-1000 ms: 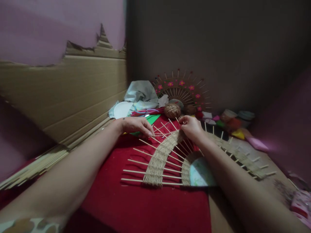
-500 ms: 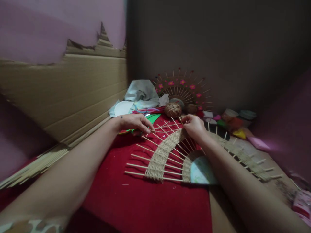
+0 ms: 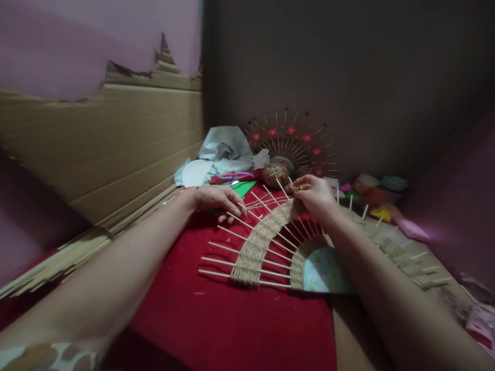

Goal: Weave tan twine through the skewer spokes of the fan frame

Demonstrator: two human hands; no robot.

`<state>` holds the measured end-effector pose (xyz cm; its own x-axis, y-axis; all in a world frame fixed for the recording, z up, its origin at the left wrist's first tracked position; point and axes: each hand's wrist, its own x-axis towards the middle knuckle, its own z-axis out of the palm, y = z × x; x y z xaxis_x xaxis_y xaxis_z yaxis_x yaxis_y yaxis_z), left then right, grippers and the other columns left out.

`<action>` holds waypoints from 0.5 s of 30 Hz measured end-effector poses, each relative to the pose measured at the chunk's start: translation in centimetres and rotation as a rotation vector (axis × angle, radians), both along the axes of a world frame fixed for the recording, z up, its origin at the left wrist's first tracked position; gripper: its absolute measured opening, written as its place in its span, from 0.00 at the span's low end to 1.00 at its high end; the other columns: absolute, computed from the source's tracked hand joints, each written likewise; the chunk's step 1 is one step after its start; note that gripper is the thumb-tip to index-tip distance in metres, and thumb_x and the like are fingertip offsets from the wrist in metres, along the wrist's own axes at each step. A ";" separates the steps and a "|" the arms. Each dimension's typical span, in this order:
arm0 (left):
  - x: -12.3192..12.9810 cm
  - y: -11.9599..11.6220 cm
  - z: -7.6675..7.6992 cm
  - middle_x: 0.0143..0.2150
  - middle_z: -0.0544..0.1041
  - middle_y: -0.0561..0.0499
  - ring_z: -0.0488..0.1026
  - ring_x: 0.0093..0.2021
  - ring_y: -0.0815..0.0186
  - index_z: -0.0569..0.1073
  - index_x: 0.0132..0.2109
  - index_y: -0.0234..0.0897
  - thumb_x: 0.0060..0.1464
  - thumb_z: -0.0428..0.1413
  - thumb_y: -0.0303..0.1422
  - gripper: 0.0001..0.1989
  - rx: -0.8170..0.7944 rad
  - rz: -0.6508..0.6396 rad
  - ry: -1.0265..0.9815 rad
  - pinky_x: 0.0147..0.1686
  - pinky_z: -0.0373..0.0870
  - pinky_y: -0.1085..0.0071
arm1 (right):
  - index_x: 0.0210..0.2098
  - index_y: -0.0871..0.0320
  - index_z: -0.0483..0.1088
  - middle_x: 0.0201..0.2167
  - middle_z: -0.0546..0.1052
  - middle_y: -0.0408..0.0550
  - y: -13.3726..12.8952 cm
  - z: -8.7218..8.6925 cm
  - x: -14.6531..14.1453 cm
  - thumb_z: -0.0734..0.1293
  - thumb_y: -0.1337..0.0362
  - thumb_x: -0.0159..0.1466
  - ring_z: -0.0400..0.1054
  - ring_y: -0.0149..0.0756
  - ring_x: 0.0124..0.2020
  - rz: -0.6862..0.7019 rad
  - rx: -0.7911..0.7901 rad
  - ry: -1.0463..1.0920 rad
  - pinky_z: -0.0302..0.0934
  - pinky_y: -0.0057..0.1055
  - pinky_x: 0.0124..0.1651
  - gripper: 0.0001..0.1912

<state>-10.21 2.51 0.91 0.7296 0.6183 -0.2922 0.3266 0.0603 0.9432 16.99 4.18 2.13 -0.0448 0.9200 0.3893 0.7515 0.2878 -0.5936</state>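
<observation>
A half-round piece of wooden sticks [image 3: 232, 260] fanned out from a pale paper centre [image 3: 324, 271] lies on a red cloth [image 3: 216, 314]. Bands of woven jute twine [image 3: 258, 246] cross the sticks. My left hand [image 3: 217, 198] rests on the outer stick ends at the upper left, fingers pinched around a thin strand of twine. My right hand [image 3: 315, 196] is at the top of the outer woven band, its fingers closed on the twine between the sticks. A ball of jute twine [image 3: 274, 174] sits just behind the piece.
A finished stick fan with pink flowers [image 3: 291, 144] leans on the dark back wall. Cardboard [image 3: 96, 149] lines the left wall, with a bundle of sticks [image 3: 58, 263] below. Crumpled cloth [image 3: 224, 147], a paper plate [image 3: 195, 172], green paper and coloured bits lie behind.
My right hand has moved up and slightly right along the outer woven band. The left hand shifted a little down onto the stick ends. The view tilted slightly.
</observation>
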 end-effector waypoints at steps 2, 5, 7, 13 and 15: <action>0.5 0.1 -0.4 0.22 0.77 0.48 0.69 0.16 0.72 0.77 0.38 0.32 0.48 0.58 0.29 0.08 -0.033 -0.040 -0.007 0.13 0.61 0.80 | 0.34 0.60 0.72 0.24 0.74 0.47 0.0 0.3 0.1 0.64 0.68 0.48 0.66 0.34 0.25 -0.019 0.007 0.074 0.58 0.28 0.27 0.13; 1.3 0.2 -0.8 0.20 0.76 0.49 0.69 0.15 0.71 0.77 0.35 0.32 0.47 0.59 0.28 0.06 -0.065 -0.107 -0.026 0.12 0.62 0.79 | 0.34 0.60 0.72 0.23 0.73 0.46 -0.1 0.7 0.2 0.66 0.68 0.47 0.65 0.33 0.24 -0.035 -0.012 0.148 0.57 0.27 0.26 0.13; 1.5 0.2 -1.0 0.20 0.76 0.49 0.69 0.15 0.70 0.77 0.33 0.32 0.46 0.60 0.28 0.05 -0.082 -0.108 -0.040 0.11 0.62 0.79 | 0.34 0.60 0.72 0.22 0.73 0.45 -0.1 0.8 0.3 0.66 0.68 0.46 0.65 0.32 0.23 -0.034 -0.038 0.189 0.56 0.27 0.24 0.14; 1.7 0.0 -0.9 0.21 0.76 0.49 0.69 0.15 0.71 0.77 0.32 0.31 0.43 0.61 0.28 0.06 -0.080 -0.162 0.059 0.10 0.60 0.81 | 0.34 0.61 0.72 0.22 0.72 0.44 -0.3 0.9 0.1 0.65 0.69 0.45 0.63 0.30 0.21 -0.029 -0.077 0.229 0.55 0.26 0.23 0.14; 1.8 0.0 -0.8 0.21 0.76 0.49 0.68 0.15 0.72 0.78 0.34 0.32 0.46 0.60 0.28 0.06 -0.060 -0.228 0.055 0.10 0.58 0.81 | 0.33 0.60 0.72 0.22 0.72 0.44 -0.2 0.8 0.1 0.65 0.70 0.45 0.63 0.30 0.21 -0.026 -0.075 0.210 0.56 0.27 0.24 0.14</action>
<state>-8.36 2.49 0.07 0.8302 0.4201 -0.3666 0.3891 0.0345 0.9206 17.13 4.02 2.90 0.0544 0.9464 0.3184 0.6160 0.2191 -0.7567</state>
